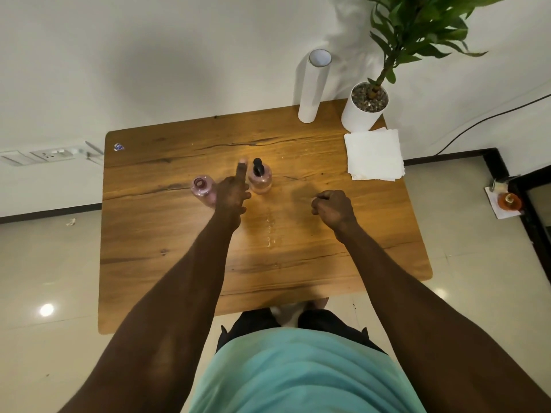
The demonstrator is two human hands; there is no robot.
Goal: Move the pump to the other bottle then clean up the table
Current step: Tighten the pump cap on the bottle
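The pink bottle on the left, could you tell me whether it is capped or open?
Open. The left bottle shows a bare round mouth with no cap, while the black pump sits on the other bottle.

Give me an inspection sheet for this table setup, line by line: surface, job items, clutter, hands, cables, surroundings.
Surface: wooden table, wet droplets streaked near its middle.
Job's things: open pink bottle without pump; pink bottle with black pump to its right; stack of paper napkins at the right edge.
Clutter: white paper roll upright, potted plant, small sticker.
Hands: left hand between the bottles, one finger extended, gripping nothing; right hand curled, empty.
Cables: black cable along the wall.
Surroundings: wall sockets, tiled floor, orange item on paper.
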